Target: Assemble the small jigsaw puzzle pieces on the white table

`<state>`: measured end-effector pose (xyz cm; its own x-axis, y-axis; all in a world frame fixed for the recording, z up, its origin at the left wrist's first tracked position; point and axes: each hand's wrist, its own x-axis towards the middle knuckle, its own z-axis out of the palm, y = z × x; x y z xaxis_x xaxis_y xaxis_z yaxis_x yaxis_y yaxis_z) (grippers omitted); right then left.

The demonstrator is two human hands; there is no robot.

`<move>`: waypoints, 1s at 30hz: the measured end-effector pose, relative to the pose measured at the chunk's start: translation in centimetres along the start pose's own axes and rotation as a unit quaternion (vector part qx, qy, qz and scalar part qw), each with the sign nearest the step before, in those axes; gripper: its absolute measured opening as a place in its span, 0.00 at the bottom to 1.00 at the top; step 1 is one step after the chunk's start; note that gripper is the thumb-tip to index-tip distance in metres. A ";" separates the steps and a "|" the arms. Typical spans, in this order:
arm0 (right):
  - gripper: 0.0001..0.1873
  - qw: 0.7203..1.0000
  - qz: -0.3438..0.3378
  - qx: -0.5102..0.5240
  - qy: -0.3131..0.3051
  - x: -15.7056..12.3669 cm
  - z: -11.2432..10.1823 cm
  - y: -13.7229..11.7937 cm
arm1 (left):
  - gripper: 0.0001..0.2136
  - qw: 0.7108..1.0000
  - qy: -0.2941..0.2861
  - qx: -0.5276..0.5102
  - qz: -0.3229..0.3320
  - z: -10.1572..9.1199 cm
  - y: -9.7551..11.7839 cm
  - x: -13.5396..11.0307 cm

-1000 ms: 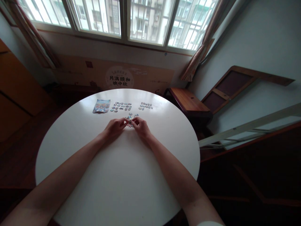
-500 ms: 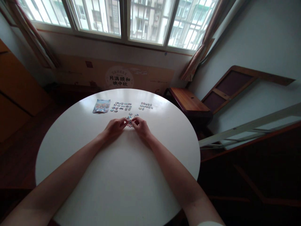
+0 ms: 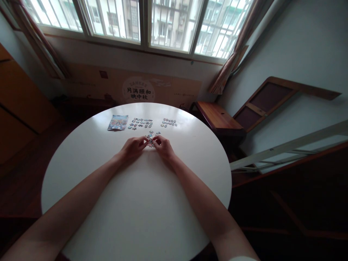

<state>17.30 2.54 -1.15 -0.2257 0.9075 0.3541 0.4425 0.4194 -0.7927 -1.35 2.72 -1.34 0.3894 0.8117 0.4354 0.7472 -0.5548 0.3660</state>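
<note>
Both my hands meet over a small heap of jigsaw puzzle pieces [image 3: 150, 145] on the white round table [image 3: 130, 210]. My left hand [image 3: 135, 145] comes in from the left, thumb and fingertips pinched together at the heap's edge. From the right, my right hand [image 3: 162, 145] has its fingers curled and closed on the same heap. Each pinch seems to be on a puzzle piece, too small to make out clearly. Just beyond the hands lie a few loose pieces [image 3: 158, 133].
Farther back, several pieces stand in rows [image 3: 140, 123], with a second group [image 3: 169, 122] to their right. A colourful picture sheet [image 3: 117, 123] lies at the left. A wooden stool [image 3: 217, 114] stands beyond the table's right edge.
</note>
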 end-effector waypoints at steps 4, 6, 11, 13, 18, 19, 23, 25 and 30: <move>0.08 1.000 0.000 -0.002 0.000 0.0 0.1 0.0 | 0.11 1.000 -0.002 0.000 -0.001 0.0 0.0 0.0; 0.08 1.000 0.000 -0.005 -0.001 0.0 0.1 0.0 | 0.11 1.000 -0.002 -0.002 0.000 0.0 0.0 0.0; 0.08 1.000 0.001 -0.011 -0.004 0.0 0.1 0.0 | 0.11 1.000 -0.004 -0.005 0.001 -0.2 0.1 0.1; 0.08 1.000 0.002 -0.010 -0.003 0.0 0.1 0.0 | 0.11 1.000 -0.006 -0.005 0.000 -0.2 0.2 0.1; 0.08 1.000 0.002 -0.005 -0.005 0.0 0.1 0.1 | 0.11 1.000 -0.010 -0.007 0.002 -0.3 0.2 0.1; 0.07 1.000 0.003 -0.005 -0.005 0.0 0.1 0.1 | 0.10 1.000 -0.012 -0.007 0.002 -0.3 0.2 0.1; 0.07 1.000 0.005 -0.008 -0.005 0.0 0.1 0.1 | 0.10 1.000 -0.010 -0.006 0.003 -0.3 0.2 0.1; 0.07 1.000 0.002 -0.008 -0.004 0.0 0.1 0.1 | 0.10 1.000 -0.010 -0.006 0.003 -0.3 0.3 0.1; 0.07 1.000 0.000 -0.014 -0.005 0.1 0.1 0.2 | 0.10 1.000 -0.008 -0.006 0.003 -0.3 0.4 0.1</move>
<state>17.26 2.67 -1.34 -0.2346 0.9075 0.3484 0.4667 0.4195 -0.7786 -1.23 2.53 -0.89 0.4024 0.8107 0.4253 0.7380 -0.5622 0.3732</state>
